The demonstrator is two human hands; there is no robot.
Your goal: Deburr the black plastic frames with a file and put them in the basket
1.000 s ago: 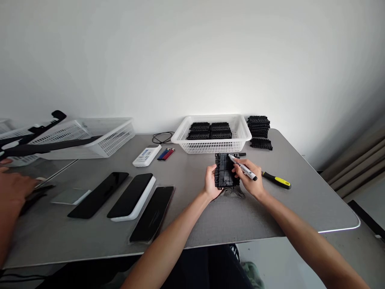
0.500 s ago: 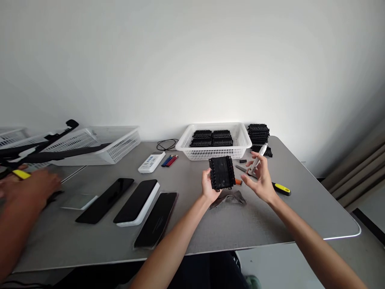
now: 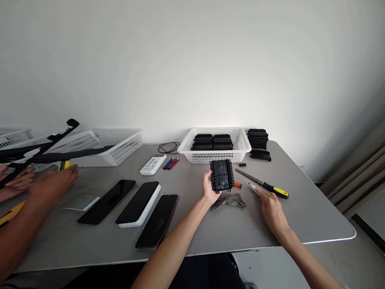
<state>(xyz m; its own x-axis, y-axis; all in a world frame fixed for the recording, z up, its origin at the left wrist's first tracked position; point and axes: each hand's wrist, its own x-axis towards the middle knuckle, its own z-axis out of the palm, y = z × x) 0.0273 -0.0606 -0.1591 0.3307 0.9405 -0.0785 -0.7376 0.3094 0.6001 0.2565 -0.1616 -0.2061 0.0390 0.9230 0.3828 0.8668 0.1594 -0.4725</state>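
My left hand [image 3: 209, 188] grips a black plastic part [image 3: 221, 175] with toothed sides by its left edge, tilted above the table. My right hand [image 3: 272, 208] is low at the tabletop, its fingers closed on a slim white marker [image 3: 253, 187]; its tip points to the upper left. A file [image 3: 275, 189] with a black and yellow handle lies just beyond that hand. Between my hands are a crumpled grey cloth [image 3: 231, 202] and an orange item [image 3: 238, 185], partly hidden. A small black cap [image 3: 242, 164] lies farther back.
A white basket [image 3: 214, 155] holds several black parts; more are stacked [image 3: 258, 138] at its right. Phone-like slabs [image 3: 138, 202], a white device [image 3: 153, 164], two lighters [image 3: 171, 163] and a cable [image 3: 168, 147] lie left. A co-worker's hands [image 3: 54, 184] handle long black strips [image 3: 57, 138].
My right hand has brought the marker down from mid-air to the tabletop and turned palm down. The black part in my left hand has tilted slightly. The co-worker's hand has moved up and right.
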